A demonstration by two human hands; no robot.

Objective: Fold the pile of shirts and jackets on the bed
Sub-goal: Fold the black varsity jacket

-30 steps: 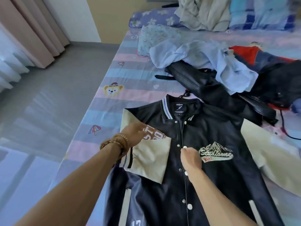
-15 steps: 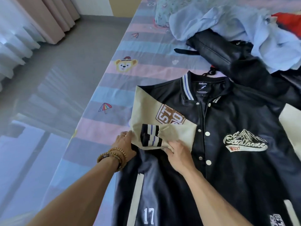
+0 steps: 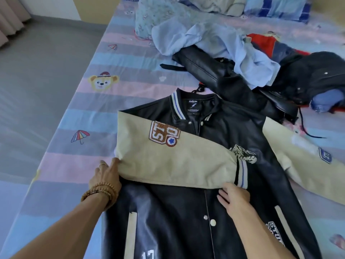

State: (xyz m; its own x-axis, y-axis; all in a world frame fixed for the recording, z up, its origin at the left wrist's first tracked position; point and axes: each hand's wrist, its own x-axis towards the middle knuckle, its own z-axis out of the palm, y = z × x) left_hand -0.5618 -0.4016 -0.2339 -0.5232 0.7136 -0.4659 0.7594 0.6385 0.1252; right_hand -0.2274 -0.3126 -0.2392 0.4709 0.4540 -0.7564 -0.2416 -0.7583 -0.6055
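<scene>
A black varsity jacket [image 3: 224, 202] with cream sleeves lies face up on the bed, collar away from me. Its left cream sleeve [image 3: 173, 161] is laid flat across the chest, the striped cuff reaching the mountain patch. My left hand [image 3: 106, 178], with bead bracelets on the wrist, pinches the sleeve's fold at the jacket's left edge. My right hand [image 3: 233, 199] rests on the jacket just below the cuff, fingers touching the sleeve's lower edge. The other cream sleeve [image 3: 298, 156] stretches out to the right.
Behind the jacket lies a heap: a light blue shirt [image 3: 214, 42], a black leather jacket [image 3: 214, 71], a red and navy garment [image 3: 268, 43] and another dark jacket [image 3: 317, 75]. The striped bedsheet [image 3: 89, 109] ends at the left above grey floor [image 3: 37, 71]. Pillows sit at the headboard.
The left sleeve, bunched near the shoulder before, now lies spread across the chest. My right hand moved right along its lower edge. My left hand stayed at the fold.
</scene>
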